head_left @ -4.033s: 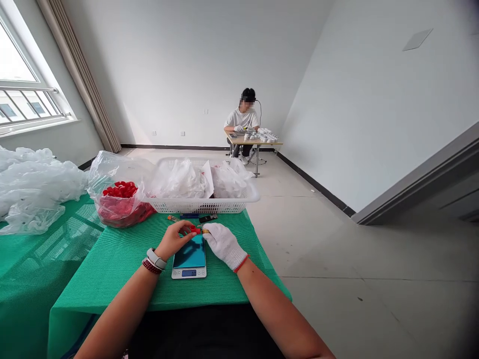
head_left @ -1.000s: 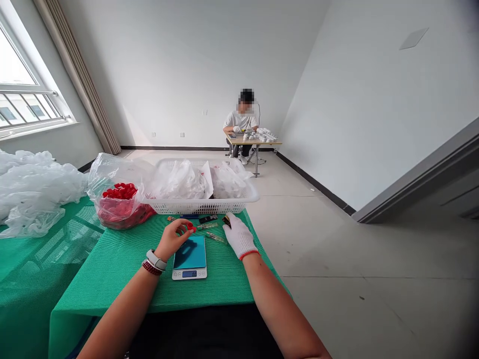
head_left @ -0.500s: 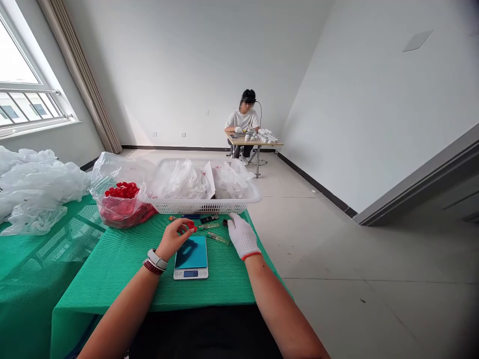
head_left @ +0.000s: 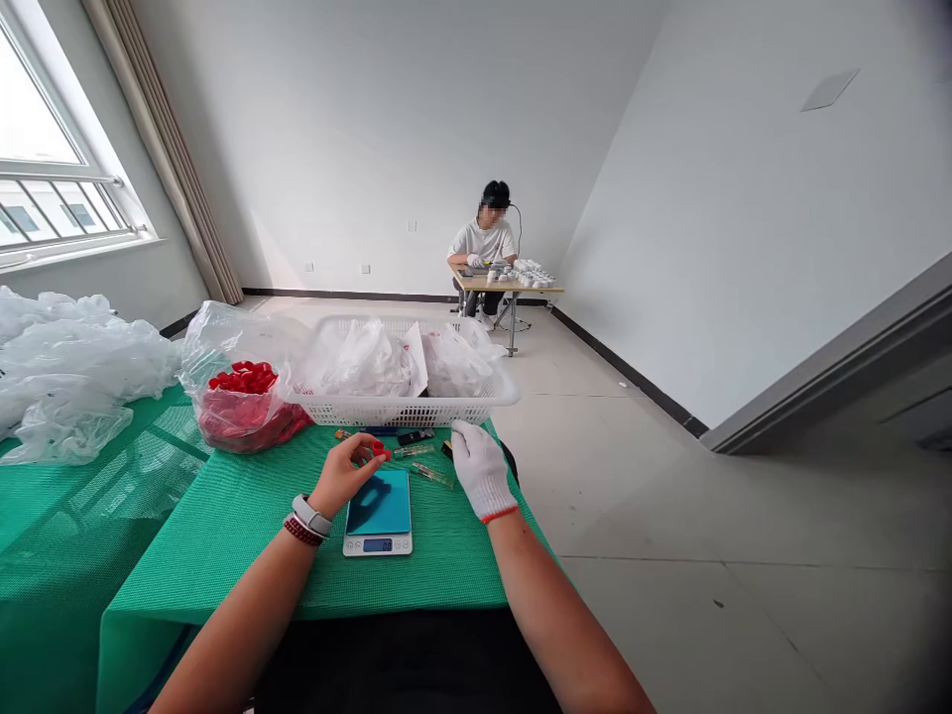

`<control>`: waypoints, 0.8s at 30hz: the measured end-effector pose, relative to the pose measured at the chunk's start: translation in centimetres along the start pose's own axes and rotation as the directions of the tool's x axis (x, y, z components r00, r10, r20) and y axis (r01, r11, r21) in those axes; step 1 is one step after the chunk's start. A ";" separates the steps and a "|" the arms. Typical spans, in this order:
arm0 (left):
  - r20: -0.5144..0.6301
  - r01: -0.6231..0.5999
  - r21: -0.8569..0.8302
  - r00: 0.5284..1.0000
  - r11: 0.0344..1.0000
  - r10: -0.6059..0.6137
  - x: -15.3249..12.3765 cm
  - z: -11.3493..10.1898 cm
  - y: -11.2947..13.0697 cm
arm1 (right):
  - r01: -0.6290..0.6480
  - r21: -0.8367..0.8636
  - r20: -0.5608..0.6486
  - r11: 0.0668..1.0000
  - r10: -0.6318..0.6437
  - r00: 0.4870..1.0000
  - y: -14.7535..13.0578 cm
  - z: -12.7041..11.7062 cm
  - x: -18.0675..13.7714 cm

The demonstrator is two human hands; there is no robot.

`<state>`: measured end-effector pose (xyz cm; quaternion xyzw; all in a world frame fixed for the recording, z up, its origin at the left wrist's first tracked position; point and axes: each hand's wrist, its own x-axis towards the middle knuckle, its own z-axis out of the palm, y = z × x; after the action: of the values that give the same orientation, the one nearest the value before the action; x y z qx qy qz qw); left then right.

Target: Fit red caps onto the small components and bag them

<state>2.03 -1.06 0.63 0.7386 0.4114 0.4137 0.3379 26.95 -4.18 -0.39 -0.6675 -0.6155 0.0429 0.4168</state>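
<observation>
Fingers (head_left: 370, 463), bare left hand (head_left: 340, 478): pinched on small red plastic piece (head_left: 379, 451), presumably for control, over green-clothed table (head_left: 260, 535), far half. White-gloved right hand (head_left: 480, 471): curled, grip unclear, beside black-yellow object (head_left: 447, 450) near right edge.

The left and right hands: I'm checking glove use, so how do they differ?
The left hand is bare; the right hand wears a white glove. The left hand pinches a red item near the scale; the right hand is farther right, its grip unclear. Both are over the green cloth.
</observation>
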 end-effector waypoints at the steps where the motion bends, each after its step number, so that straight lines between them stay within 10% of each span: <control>1: 0.003 0.001 0.001 1.000 1.000 -0.001 0.0 0.1 -0.1 | 0.092 0.083 0.013 0.992 -0.094 0.996 -0.4 0.3 -0.3; 7: 0.058 0.015 -0.060 0.998 0.998 -0.011 0.0 0.2 -0.4 | 0.333 0.419 0.145 0.845 -0.424 0.894 -3.0 2.6 -2.8; 24: 0.150 0.053 -0.277 0.989 0.959 -0.011 -0.2 0.5 -0.3 | 0.209 0.579 0.195 0.788 -0.383 0.903 -4.1 2.3 -3.2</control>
<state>2.33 -1.18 0.09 0.7049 0.3344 0.4068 0.4751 21.62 -6.18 -0.81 -0.4000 -0.7318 0.2510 0.4914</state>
